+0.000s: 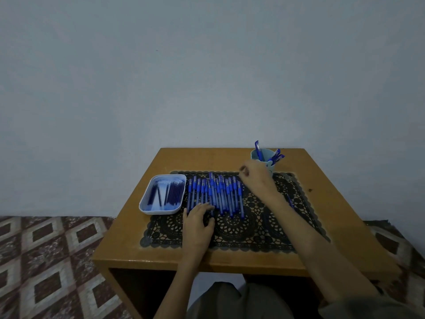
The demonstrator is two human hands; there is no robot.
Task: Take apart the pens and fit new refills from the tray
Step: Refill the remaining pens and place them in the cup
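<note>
Several blue pens lie side by side in a row on the black lace mat. Left of them stands a white tray holding several dark blue refills. My left hand rests flat on the near ends of the left pens, fingers straight. My right hand hovers past the row's far right end, in front of the cup, with fingers loosely curled; I cannot make out anything in it.
A light blue cup with a few blue pens stands at the table's back right. One more pen lies on the mat, partly hidden by my right forearm. The wooden table stands against a wall over patterned floor tiles.
</note>
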